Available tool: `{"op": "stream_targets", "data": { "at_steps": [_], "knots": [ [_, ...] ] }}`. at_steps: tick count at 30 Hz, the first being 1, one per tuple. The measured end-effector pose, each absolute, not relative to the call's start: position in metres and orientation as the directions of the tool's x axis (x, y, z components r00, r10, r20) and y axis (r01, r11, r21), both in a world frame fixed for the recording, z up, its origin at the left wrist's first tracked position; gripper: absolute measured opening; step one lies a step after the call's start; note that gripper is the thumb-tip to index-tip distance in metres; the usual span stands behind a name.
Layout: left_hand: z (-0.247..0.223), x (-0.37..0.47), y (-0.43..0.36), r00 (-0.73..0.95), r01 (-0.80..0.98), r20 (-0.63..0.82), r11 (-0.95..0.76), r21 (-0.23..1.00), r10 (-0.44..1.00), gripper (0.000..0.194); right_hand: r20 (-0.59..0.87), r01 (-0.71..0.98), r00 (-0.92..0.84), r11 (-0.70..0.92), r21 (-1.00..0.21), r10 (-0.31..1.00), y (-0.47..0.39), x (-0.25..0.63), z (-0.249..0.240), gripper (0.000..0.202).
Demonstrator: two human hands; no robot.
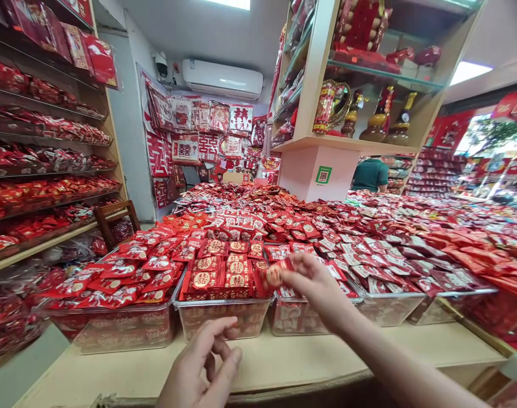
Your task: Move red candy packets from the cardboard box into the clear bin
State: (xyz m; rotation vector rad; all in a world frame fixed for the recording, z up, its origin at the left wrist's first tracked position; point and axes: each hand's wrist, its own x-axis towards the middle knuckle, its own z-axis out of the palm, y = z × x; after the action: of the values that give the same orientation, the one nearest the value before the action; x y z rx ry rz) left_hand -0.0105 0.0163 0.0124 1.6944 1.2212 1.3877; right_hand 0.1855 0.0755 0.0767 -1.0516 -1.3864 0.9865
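Holding the red packet (pixel 273 275), the right hand (pixel 312 281) should pinch lightly; the left hand (pixel 203 360), half-open and empty, should avoid the bin (pixel 209 314).

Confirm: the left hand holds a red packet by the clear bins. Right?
Wrong hand: the right hand holds the red packet by the clear bins. The head view shows it; the left hand holds nothing visible.
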Motion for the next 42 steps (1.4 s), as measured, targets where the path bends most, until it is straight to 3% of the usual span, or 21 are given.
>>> {"op": "stream_targets", "data": {
  "at_steps": [2, 6, 10, 16, 24, 30, 34, 42],
  "knots": [
    [0.017, -0.020, 0.024, 0.008, 0.394, 0.500, -0.462, 0.794, 0.866, 0.024, 0.305, 0.155, 0.011, 0.299, -0.942, 0.952, 0.113, 0.182, 0.094, 0.031],
    [0.014, -0.033, 0.035, 0.070, 0.503, 0.612, -0.557, 0.660, 0.788, 0.021, 0.166, 0.318, 0.015, 0.153, -0.936, 0.986, 0.167, 0.163, 0.104, 0.030],
    [0.009, -0.033, 0.038, 0.031, 0.460, 0.660, -0.597, 0.658, 0.751, 0.017, 0.138, 0.420, 0.013, 0.119, -0.899, 0.990, 0.183, 0.144, 0.096, 0.022],
    [0.006, -0.033, 0.041, 0.085, 0.455, 0.687, -0.641, 0.618, 0.722, 0.016, 0.088, 0.561, -0.029, 0.089, -0.823, 0.996, 0.192, 0.135, 0.082, 0.026],
    [0.003, -0.034, 0.043, 0.111, 0.491, 0.718, -0.666, 0.562, 0.687, 0.017, 0.207, 0.790, -0.074, 0.184, -0.585, 0.975, 0.202, 0.129, 0.082, 0.015],
    [0.003, -0.036, 0.045, 0.113, 0.528, 0.702, -0.641, 0.557, 0.703, 0.016, 0.268, 0.862, -0.150, 0.259, -0.436, 0.951, 0.200, 0.125, 0.088, 0.014],
    [0.003, -0.036, 0.046, 0.122, 0.528, 0.691, -0.636, 0.562, 0.712, 0.016, 0.344, 0.842, -0.304, 0.420, -0.339, 0.888, 0.197, 0.112, 0.095, 0.024],
    [0.002, -0.035, 0.045, 0.150, 0.551, 0.704, -0.650, 0.523, 0.694, 0.017, 0.261, 0.829, -0.447, 0.506, -0.237, 0.855, 0.195, 0.080, 0.098, 0.023]
  ]
}}
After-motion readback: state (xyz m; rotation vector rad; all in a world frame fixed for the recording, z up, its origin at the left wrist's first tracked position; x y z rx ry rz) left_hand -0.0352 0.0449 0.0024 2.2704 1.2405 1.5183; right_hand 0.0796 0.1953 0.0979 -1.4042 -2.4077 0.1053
